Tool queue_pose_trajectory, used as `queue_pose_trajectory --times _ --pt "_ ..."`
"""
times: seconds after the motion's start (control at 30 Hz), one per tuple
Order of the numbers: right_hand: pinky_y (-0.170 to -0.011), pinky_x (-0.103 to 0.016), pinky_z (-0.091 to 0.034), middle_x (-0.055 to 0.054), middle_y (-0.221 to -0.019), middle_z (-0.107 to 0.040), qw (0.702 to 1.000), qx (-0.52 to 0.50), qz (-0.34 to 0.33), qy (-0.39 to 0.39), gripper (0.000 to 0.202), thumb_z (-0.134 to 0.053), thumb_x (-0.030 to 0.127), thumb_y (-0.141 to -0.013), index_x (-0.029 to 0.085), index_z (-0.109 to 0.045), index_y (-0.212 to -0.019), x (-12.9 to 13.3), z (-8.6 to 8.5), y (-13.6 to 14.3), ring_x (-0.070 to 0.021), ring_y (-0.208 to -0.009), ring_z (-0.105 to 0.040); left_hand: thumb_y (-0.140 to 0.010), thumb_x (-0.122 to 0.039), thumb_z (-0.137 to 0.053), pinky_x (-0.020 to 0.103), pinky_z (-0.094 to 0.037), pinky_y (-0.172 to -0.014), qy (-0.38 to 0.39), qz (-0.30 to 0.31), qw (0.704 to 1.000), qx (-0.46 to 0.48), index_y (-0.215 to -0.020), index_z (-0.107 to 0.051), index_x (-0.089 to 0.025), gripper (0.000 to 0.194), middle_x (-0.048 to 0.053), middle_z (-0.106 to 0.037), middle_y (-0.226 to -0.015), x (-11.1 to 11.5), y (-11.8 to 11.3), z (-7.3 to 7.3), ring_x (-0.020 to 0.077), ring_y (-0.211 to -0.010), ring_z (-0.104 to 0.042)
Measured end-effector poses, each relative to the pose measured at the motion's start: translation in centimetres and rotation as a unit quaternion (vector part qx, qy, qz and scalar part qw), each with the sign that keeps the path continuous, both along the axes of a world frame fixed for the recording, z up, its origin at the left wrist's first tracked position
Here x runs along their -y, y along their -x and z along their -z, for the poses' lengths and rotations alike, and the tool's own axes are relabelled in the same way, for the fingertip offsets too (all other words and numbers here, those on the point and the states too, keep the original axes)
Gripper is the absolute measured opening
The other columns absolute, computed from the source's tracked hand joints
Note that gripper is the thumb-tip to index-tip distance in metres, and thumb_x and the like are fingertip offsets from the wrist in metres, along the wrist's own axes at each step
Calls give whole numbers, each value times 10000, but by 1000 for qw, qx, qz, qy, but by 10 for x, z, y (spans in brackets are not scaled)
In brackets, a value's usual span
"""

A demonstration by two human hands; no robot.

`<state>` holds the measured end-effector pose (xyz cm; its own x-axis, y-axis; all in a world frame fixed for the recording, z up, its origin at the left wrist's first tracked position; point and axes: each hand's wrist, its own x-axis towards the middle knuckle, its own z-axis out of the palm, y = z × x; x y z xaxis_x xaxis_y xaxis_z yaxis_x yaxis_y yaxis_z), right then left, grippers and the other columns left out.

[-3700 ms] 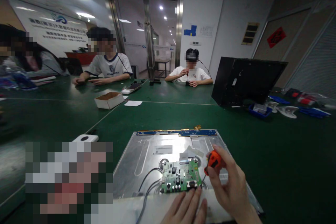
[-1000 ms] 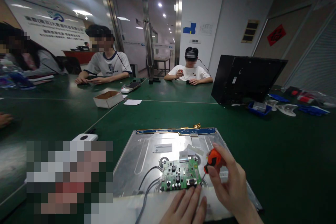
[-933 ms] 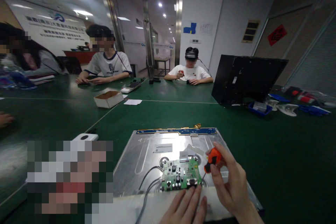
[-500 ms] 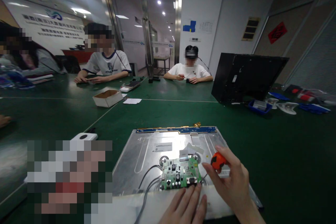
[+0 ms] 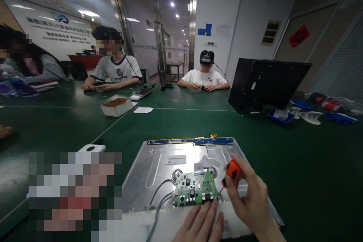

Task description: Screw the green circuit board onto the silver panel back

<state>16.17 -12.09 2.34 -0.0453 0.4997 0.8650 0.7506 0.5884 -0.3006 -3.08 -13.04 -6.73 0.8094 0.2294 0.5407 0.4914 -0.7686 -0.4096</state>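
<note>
Green circuit board (image 5: 195, 189): flat on metal panel (image 5: 159, 159), toward near edge, grey cables (image 5: 157, 215) off its left side. Panel on green table (image 5: 312, 159), by near edge. Right hand (image 5: 251, 200): thumb and fingers clamped on orange-black screwdriver (image 5: 233, 169), shaft slanting down to board's near right corner; tip contact too small to confirm. Left hand (image 5: 198, 221): fingers slightly apart, laid along board's near edge, gripping nothing. Current step, by the look of it: driver work at that corner, turn direction unclear. For a clean turn: tip square, straight pressure, board steady, no skid onto components.
</note>
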Motion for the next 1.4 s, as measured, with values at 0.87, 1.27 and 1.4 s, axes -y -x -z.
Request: queue_pose_trajectory --times 0.87,1.27,1.4 --pt "-443 -216 -498 31 -731 -612 1000 -4 -6 -18 321 -535 254 -1022 224 -465 -1334 -3 5 -1 -129 -511 -582 -1093 -237 -420 390 -117 -1258 5 4 1000 4 -1307 -613 -176 294 66 -671 -1296 0 0 3 186 -1247 -585" --pt "-443 -214 -495 21 -738 -623 1000 -2 -17 -7 289 -516 325 -1040 202 -487 -1299 -1 2 -1 -115 -492 -549 -1073 -257 -509 411 -155 -1279 -7 6 1000 22 -1368 -561 -161 314 103 -508 -1528 -2 3 18 239 -1494 -348" --pt "-477 -220 -535 -24 -842 -699 1000 -7 -24 14 333 -419 297 -1060 200 -465 -1375 1 2 -2 -123 -541 -634 -1067 -262 -535 417 -125 -1286 -16 14 999 35 -1351 -568 -154 306 108 -476 -1553 -4 2 17 254 -1517 -288"
